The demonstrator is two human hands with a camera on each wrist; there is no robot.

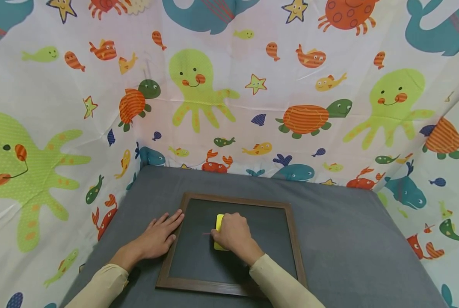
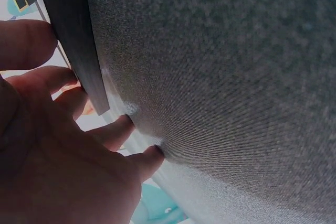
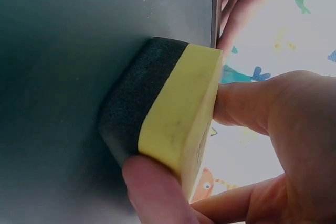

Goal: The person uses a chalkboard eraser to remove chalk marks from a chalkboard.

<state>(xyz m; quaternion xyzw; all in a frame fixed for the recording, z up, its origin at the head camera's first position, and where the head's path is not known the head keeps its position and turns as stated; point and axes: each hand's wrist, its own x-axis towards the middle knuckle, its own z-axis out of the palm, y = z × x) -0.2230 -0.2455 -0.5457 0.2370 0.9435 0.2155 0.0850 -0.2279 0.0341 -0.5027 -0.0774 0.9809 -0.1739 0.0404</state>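
A small chalkboard (image 1: 267, 239) with a brown wooden frame lies on a grey cloth. On its surface my right hand (image 1: 235, 233) grips a yellow board eraser (image 1: 218, 222) with a dark foam underside. The right wrist view shows thumb and fingers around the yellow part of the eraser (image 3: 178, 103), its foam against the board. A short pink line (image 1: 206, 234) shows just left of the eraser. My left hand (image 1: 157, 237) rests with spread fingers on the frame's left side; in the left wrist view, some fingertips touch the frame (image 2: 73, 30) and others the cloth.
Grey cloth (image 1: 348, 244) covers the table around the board. Behind and on both sides hangs a white curtain (image 1: 221, 141) printed with octopuses, turtles, crabs, whales and fish.
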